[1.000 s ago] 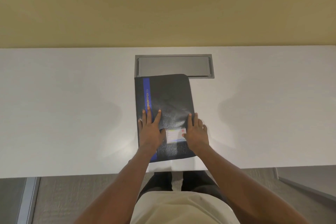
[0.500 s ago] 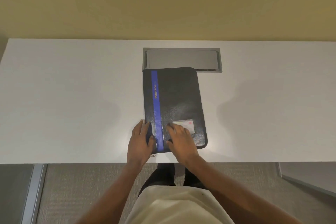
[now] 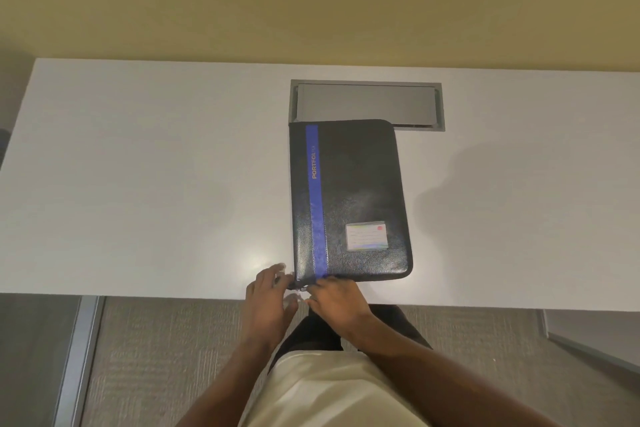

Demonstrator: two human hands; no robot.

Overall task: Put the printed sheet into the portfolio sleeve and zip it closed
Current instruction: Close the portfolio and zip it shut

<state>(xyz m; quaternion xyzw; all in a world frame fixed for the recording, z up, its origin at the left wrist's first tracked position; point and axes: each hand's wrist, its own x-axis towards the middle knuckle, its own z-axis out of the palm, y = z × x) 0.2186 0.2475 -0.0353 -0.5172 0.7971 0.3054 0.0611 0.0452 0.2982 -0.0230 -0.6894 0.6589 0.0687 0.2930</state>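
We have one white desk (image 3: 145,184), one grey cable hatch (image 3: 367,104) and one black portfolio (image 3: 360,191), closed flat near the front edge with a blue stripe (image 3: 317,204) and a label card (image 3: 366,236). Our left hand (image 3: 268,302) is spread loosely beside its near-left corner. Our right hand (image 3: 337,298) pinches something blurred there; the printed sheet is hidden.

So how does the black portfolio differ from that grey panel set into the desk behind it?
The portfolio is black with a blue stripe and a card label; the grey panel is plain. The portfolio lies on top of the desk, long side running away from the person; the panel sits recessed, long side running across. The portfolio's far edge overlaps the panel's near frame. Both are rectangular.
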